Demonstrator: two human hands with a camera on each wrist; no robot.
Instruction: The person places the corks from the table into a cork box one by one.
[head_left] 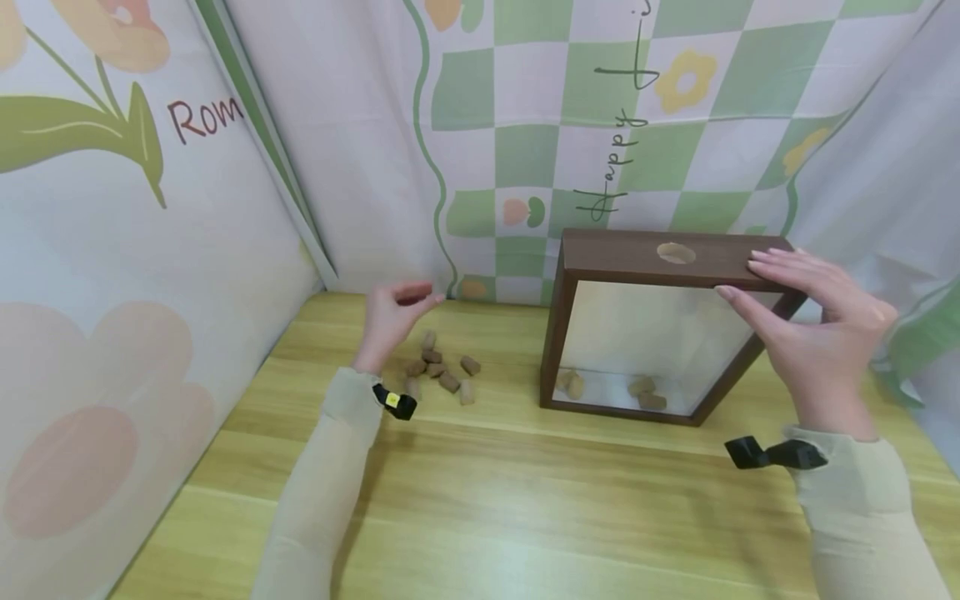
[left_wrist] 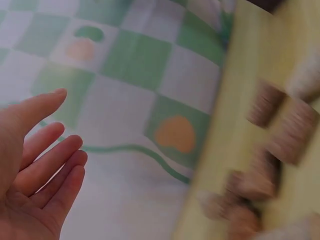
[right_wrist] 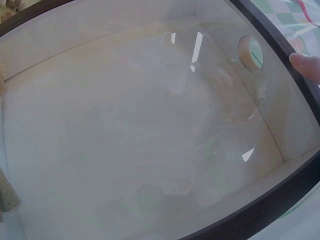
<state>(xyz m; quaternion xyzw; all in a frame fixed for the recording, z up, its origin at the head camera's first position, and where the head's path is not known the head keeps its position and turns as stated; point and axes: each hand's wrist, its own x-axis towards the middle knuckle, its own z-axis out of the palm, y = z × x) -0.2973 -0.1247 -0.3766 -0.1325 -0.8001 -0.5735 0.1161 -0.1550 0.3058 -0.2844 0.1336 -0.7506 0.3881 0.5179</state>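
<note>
A dark brown shadow box (head_left: pixel 551 333) with a clear front stands upright on the table, and a round hole (head_left: pixel 677 253) pierces its top. Several corks lie at the bottom inside, among them one cork (head_left: pixel 651 402) near the middle. My right hand (head_left: pixel 832 333) holds the box by its upper right corner, thumb at the front edge and fingers over the top. In the right wrist view a fingertip (right_wrist: pixel 307 67) rests by the frame's edge. My left hand (head_left: pixel 393 321), empty with fingers loosely bent, hovers over several loose corks (head_left: pixel 448 382) on the tabletop.
The wooden table (head_left: pixel 480 500) meets a hanging checked cloth (head_left: pixel 525 158) at the back. A printed flower panel (head_left: pixel 97 333) borders the left side, and pale fabric (head_left: pixel 907 167) hangs at the right. The box stands right of the loose corks.
</note>
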